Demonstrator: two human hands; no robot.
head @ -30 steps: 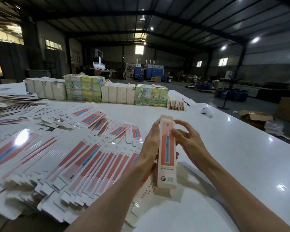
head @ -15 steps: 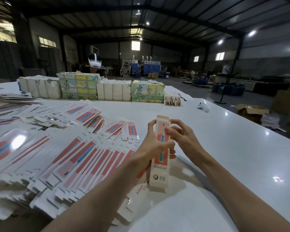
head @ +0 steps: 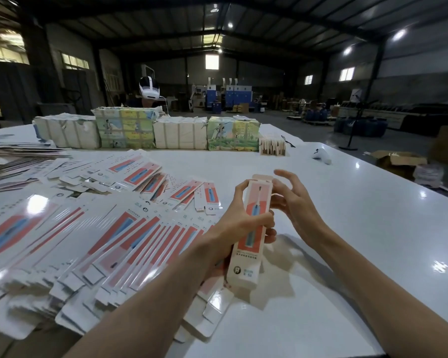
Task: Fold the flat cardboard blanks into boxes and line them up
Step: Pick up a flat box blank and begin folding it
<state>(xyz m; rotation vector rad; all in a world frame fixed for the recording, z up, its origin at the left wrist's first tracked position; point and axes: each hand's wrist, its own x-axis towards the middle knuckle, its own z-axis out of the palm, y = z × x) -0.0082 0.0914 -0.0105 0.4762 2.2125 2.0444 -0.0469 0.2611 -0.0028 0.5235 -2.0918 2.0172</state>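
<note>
Above white table (head: 360, 241), left hand (head: 239, 226) grips box (head: 248, 254); right hand's (head: 295, 210) fingers (head: 286, 174) spread, perhaps touching.

Hall dim overall; roof and far walls near black. Light srcs: ceiling lamps (head: 398, 34), small windows (head: 212, 62) at back, brighter opening (head: 8, 47) upper left. White table (head: 373, 228) well lit, specular spots on rt side. Strong glare patches on glossy flat blanks (head: 130, 228) at left. Soft shadow on table beside and below the box (head: 246, 267). Wide-angle bowing twd edges; background soft, rt edge smeared. Foreground acceptably sharp.
</note>
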